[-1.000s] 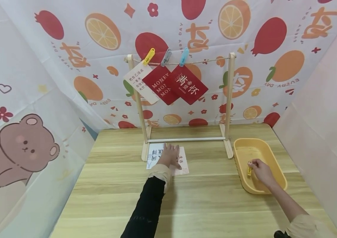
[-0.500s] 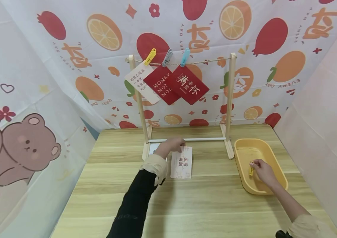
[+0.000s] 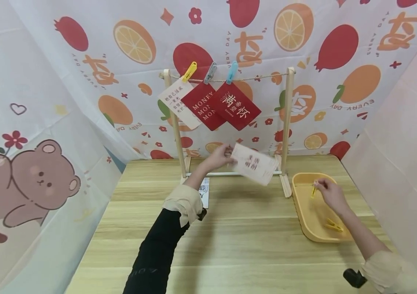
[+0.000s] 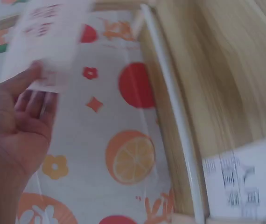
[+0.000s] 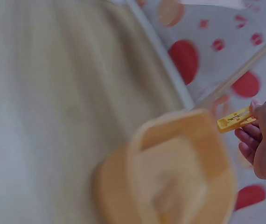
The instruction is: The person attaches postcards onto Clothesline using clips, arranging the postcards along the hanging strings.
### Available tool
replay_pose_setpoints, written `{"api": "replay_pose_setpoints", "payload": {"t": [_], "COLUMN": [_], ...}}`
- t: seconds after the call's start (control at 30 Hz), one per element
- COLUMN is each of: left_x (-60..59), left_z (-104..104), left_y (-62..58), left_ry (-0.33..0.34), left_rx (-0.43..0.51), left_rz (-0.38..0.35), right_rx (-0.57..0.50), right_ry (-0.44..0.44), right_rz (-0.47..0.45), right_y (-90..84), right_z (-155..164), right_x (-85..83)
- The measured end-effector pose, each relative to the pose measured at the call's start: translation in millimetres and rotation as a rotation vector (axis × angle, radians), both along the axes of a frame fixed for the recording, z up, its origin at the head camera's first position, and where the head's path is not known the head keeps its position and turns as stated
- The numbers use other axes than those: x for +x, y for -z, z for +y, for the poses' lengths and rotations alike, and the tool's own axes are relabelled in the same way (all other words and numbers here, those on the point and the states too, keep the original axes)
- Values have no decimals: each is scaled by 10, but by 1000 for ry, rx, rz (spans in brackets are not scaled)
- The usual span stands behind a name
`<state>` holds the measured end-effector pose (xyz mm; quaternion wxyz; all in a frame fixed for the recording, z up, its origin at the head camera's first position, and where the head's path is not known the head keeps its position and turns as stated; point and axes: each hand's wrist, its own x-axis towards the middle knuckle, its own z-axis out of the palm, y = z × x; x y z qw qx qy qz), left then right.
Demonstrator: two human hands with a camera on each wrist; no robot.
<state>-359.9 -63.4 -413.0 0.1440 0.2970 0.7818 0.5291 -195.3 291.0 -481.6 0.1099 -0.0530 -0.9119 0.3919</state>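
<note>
The thumb and fingers of the left hand [image 3: 220, 158] are closed in a pinch on the edge of a pale card [image 3: 254, 164]; the left wrist view shows the thumb lying over the printed face. This card, its red characters blurred, is held tilted above the table [image 3: 245, 245], in front of the lower part of a wooden rack [image 3: 288, 122]. The thumb and fingers of the right hand [image 3: 331, 194] likewise pinch a yellow clip [image 5: 235, 120], held over a yellow tray [image 3: 306, 208]. A second yellow clip [image 3: 334, 225] lies inside the tray, near the right forearm. Just in front of the white bar [image 3: 223, 174] at the rack's base, a white card [image 3: 205, 192] with dark characters lies flat on the table, partly hidden by the left forearm in the head view. Above, three cards hang aslant and overlapping from the rack's cord [image 3: 263, 76]: at the left a cream card [image 3: 180, 104] under a third yellow clip [image 3: 190, 72], in the middle a red card [image 3: 202, 106] lettered MONEY under a grey clip [image 3: 210, 73], and at the right a red card with white characters [image 3: 235, 107] under a light blue clip [image 3: 232, 72]. Behind the rack hangs a fruit-printed cloth [image 3: 134, 102].
</note>
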Motion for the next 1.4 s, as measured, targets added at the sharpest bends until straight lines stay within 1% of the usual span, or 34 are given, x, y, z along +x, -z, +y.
{"api": "replay_pose_setpoints", "payload": {"t": [0.1, 0.17, 0.2, 0.3, 0.4, 0.5, 0.6, 0.7, 0.73, 0.8, 0.9, 0.97, 1.03, 1.33, 1.4], "left_x": [7, 8, 3, -6, -11, 2, 26, 43, 48, 60, 68, 69, 62, 37, 32], "left_z": [74, 131, 161, 258, 360, 442, 510, 558, 568, 582, 603, 615, 621, 672, 684], "left_y": [-91, -144, -165, -224, -274, -313, -348, -366, -367, -362, -332, -313, -307, -386, -393], "left_ry": [-143, -227, -267, -361, -429, -482, -513, -520, -518, -512, -500, -492, -490, -490, -495], "left_rx": [298, 469, 538, 695, 817, 913, 959, 982, 991, 1005, 1032, 1047, 1063, 1056, 1067], "left_rz": [-135, -199, -219, -253, -286, -315, -324, -331, -335, -339, -335, -332, -333, -336, -341], "right_rx": [-27, -68, -78, -136, -235, -348, -412, -437, -440, -482, -493, -499, -475, -518, -512], "right_ry": [4, 12, 20, 42, 28, -21, -54, -70, -74, -82, -71, -59, -42, 13, 21], "right_rz": [63, 115, 146, 226, 283, 316, 338, 335, 329, 313, 283, 271, 254, 220, 210], "right_y": [-358, -623, -756, -1171, -1585, -1965, -2295, -2561, -2635, -2760, -2880, -2926, -2953, -3075, -3095], "right_z": [-35, -89, -125, -282, -483, -692, -889, -1086, -1151, -1269, -1404, -1471, -1522, -1661, -1684], "right_x": [-175, -316, -390, -591, -750, -893, -1024, -1143, -1175, -1236, -1318, -1367, -1407, -1536, -1572]}}
